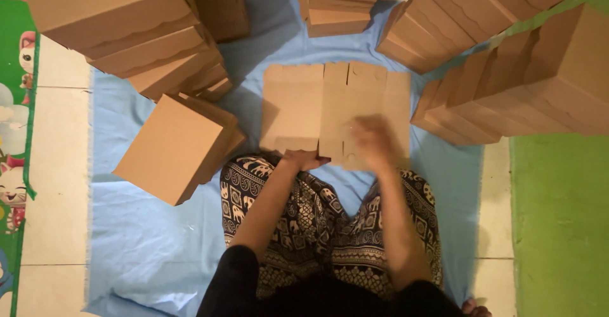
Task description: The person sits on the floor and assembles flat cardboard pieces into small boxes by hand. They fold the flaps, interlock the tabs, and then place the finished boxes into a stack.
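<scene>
A flat, unfolded brown cardboard box blank (336, 104) lies on the light blue sheet (139, 228) in front of my crossed legs. My left hand (303, 159) grips its near edge, fingers curled over the cardboard. My right hand (374, 141) is blurred with motion and rests on the blank's near right part, palm down; whether it grips the cardboard is unclear.
Stacks of folded brown cardboard boxes ring the sheet: at the far left (127, 25), near left (177, 146), far middle (339, 3) and right (507, 57). A green mat (561, 228) lies at the right, a patterned mat (13, 133) at the left, pale floor tiles between.
</scene>
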